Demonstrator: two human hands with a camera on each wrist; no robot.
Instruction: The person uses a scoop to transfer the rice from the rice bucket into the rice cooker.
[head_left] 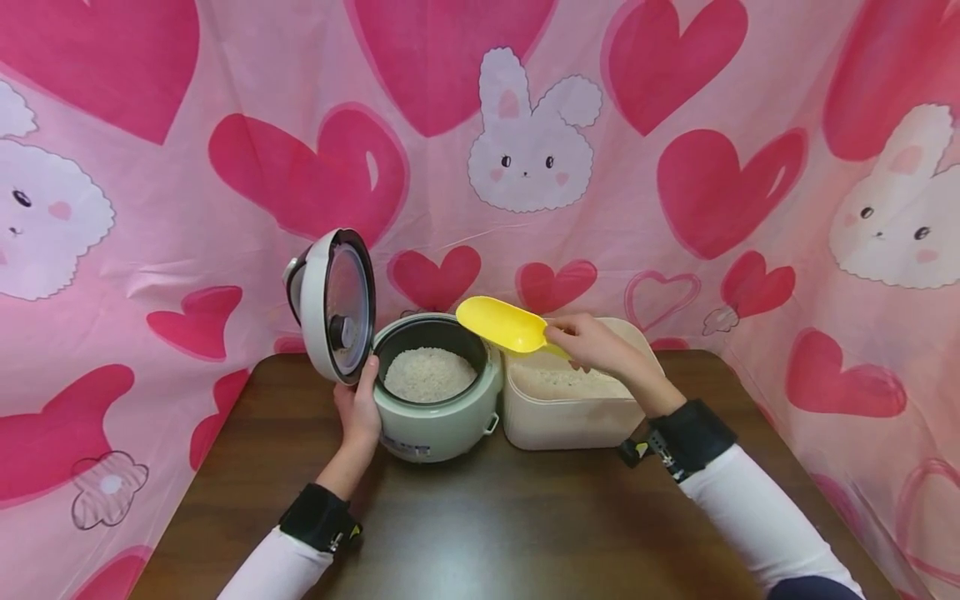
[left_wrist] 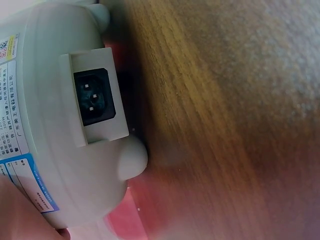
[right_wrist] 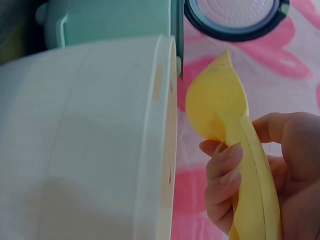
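Note:
My right hand (head_left: 588,340) grips the handle of a yellow scoop (head_left: 501,323), fingers curled round it in the right wrist view. No rice shows in the scoop's bowl, which hangs above the cooker's right rim and the near bin. The pale green rice cooker (head_left: 442,429) stands with its lid (head_left: 318,308) tipped up to the left. White rice (head_left: 429,375) lies in its dark inner pot. Against the cooker's left side rests my left hand (head_left: 362,408), thumb extended up by the rim below the lid; its other fingers are partly hidden.
A cream bin (head_left: 573,423) holding more rice (head_left: 570,379) stands beside the cooker on the right. Both sit toward the back of a brown wooden table (head_left: 480,525). Behind them hangs a pink cloth (head_left: 450,217) with hearts and rabbits. The cooker's power socket (left_wrist: 95,97) has no plug in it.

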